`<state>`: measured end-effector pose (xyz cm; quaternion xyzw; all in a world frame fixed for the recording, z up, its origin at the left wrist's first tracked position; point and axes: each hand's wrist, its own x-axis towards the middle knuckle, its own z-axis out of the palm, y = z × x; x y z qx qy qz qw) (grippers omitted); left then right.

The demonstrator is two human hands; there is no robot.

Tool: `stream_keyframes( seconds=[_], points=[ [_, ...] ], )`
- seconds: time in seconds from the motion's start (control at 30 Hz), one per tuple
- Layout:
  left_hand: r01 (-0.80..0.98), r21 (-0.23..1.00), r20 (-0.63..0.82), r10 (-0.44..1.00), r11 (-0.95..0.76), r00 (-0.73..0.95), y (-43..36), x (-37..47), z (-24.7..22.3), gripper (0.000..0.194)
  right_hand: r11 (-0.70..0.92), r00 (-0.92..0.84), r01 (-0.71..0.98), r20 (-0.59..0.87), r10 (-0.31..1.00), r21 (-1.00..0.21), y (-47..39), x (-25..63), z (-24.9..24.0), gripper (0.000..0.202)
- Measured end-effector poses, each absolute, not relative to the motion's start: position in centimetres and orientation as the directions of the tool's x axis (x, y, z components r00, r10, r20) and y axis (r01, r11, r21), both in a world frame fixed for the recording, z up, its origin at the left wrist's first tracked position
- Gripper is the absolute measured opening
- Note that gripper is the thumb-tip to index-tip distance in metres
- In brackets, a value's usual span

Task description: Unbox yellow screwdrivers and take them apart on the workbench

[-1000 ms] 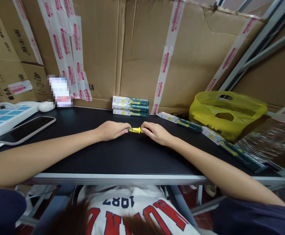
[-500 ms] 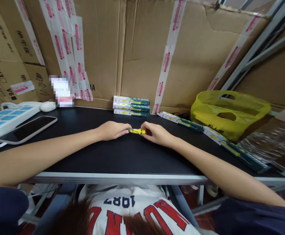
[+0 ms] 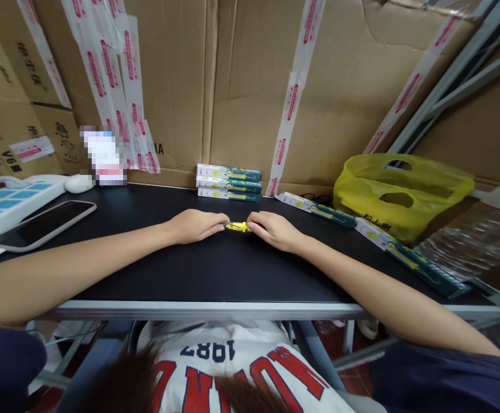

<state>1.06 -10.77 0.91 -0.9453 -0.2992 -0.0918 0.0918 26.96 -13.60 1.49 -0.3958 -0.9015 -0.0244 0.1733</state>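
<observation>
Over the middle of the black tabletop I hold a small yellow test pen point(image 3: 235, 226) level between my hands. My left hand point(image 3: 196, 225) is closed on its thin, dark left end, and the fingers hide the tip. My right hand point(image 3: 276, 230) pinches the yellow cap end on the right, covering most of it. Behind the hands lies a stack of printed boxes point(image 3: 228, 183), white and green with a yellow pen-like tool pictured on them.
To the right, two similar boxes point(image 3: 316, 210) lie end to end beside a yellow plastic bag point(image 3: 398, 195) and clear plastic-wrapped bottles point(image 3: 460, 246). On the left are a phone point(image 3: 43, 225), a white power strip point(image 3: 22, 203) and a blurred-out screen point(image 3: 106, 156). Cardboard point(image 3: 250, 86) walls the back.
My right fingers have closed further over the cap end of the test pen, so less of it shows. The left hand keeps its hold. The view has shifted slightly.
</observation>
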Motion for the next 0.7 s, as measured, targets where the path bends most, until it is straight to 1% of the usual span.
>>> stream_keyframes(
  seconds=[0.07,0.13,0.4,0.53,0.7],
  points=[
    [0.579,-0.115,0.232,0.544,-0.808,0.806,-10.71,1.02,0.86,0.037,0.702,-0.650,0.709,0.318,0.690,-0.073,-13.46,26.98,1.40,0.035],
    [0.580,-0.114,0.236,0.545,-0.807,0.805,-10.64,0.99,0.78,0.037,0.721,-0.668,0.689,0.320,0.672,-0.074,-13.38,27.03,1.29,0.034],
    [0.585,-0.131,0.243,0.547,-0.800,0.801,-10.60,1.01,0.79,0.038,0.745,-0.663,0.644,0.360,0.656,-0.171,-13.40,27.35,1.09,0.015],
    [0.584,-0.139,0.249,0.543,-0.800,0.802,-10.67,1.02,0.85,0.037,0.754,-0.666,0.640,0.381,0.641,-0.149,-13.34,27.38,1.07,0.011],
    [0.595,-0.142,0.241,0.555,-0.791,0.796,-10.74,1.09,0.89,0.037,0.743,-0.656,0.658,0.391,0.645,-0.122,-13.26,27.39,1.03,0.010]
  ],
)
